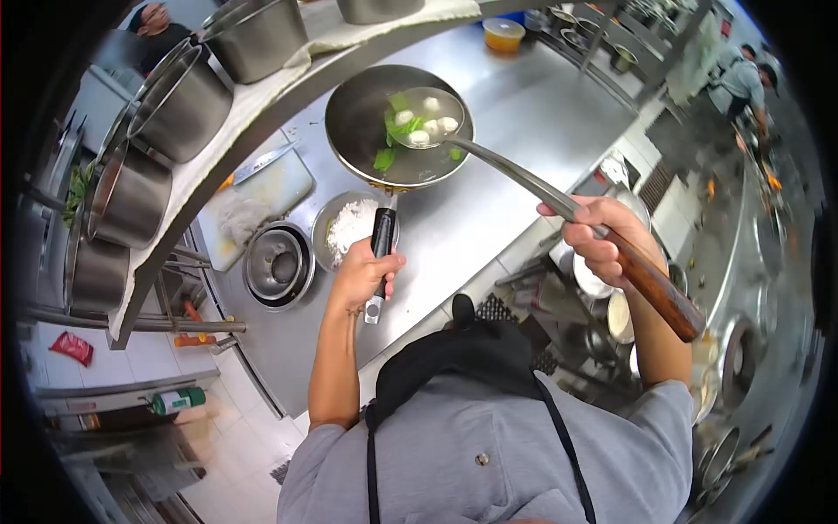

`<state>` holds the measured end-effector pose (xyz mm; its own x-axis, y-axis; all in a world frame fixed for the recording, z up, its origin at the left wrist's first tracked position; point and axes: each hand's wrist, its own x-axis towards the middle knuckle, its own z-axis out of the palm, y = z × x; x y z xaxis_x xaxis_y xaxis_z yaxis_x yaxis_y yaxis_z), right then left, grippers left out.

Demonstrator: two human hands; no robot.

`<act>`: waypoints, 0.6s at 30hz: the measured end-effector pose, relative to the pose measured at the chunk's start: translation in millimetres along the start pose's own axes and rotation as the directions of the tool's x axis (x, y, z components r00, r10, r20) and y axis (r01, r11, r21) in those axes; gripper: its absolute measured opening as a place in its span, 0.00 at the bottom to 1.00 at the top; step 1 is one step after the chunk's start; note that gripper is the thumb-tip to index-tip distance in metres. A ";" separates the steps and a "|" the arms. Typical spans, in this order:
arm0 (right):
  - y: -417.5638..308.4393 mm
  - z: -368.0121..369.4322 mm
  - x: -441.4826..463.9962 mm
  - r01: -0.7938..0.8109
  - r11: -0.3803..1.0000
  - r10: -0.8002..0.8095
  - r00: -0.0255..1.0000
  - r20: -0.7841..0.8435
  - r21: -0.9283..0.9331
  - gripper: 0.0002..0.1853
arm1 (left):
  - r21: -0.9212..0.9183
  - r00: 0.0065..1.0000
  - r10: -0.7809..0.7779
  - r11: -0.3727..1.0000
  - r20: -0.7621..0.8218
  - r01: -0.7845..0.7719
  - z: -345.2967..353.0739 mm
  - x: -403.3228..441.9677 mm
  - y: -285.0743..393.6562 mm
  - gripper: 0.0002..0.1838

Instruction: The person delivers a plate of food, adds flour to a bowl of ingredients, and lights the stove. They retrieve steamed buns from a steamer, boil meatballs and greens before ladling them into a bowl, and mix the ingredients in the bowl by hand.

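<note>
My left hand (365,272) is wrapped round the black handle of a frying pan (353,118), which is above the steel table. In my right hand (608,236) is a long ladle (515,173), gripped where its metal shaft meets the wooden handle. The ladle's round bowl is over the pan, with several white balls (419,137) in and around it. Green leaves (384,158) lie in the pan beside the bowl. Just beyond my left hand stands a metal bowl (321,237) holding white, grainy food (353,229).
Stacked steel bowls (278,266) and a cutting board (292,185) with a knife (262,164) are on the steel table (524,96). A shelf of metal pots (179,100) curves along the left. A lidded tub (504,35) stands at the back. Another person (740,83) is far right.
</note>
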<state>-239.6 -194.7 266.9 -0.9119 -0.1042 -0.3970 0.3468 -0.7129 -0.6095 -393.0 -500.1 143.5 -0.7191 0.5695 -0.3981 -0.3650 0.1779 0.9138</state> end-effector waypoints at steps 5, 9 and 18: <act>-66.6 -22.9 65.1 -0.106 0.994 0.105 0.993 0.047 0.002 0.23 | -0.034 0.987 0.020 0.999 -0.159 -0.026 5.9 43.6 18.6 0.07; -105.1 -43.1 95.9 -0.171 0.985 0.171 0.981 0.089 -0.008 0.23 | -0.083 0.955 -0.010 0.996 -0.295 -0.015 6.0 66.5 36.6 0.07; -142.2 -78.7 144.0 -0.189 0.973 0.195 0.980 0.034 -0.132 0.19 | 0.022 0.913 0.053 0.999 -0.404 -0.048 -12.1 96.8 53.1 0.06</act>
<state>-403.0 -53.8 242.4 -0.8336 -0.2647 -0.4848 0.5389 -0.5825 -0.6085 -489.1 -445.3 152.5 -0.9148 0.2054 -0.3478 -0.3172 0.1676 0.9334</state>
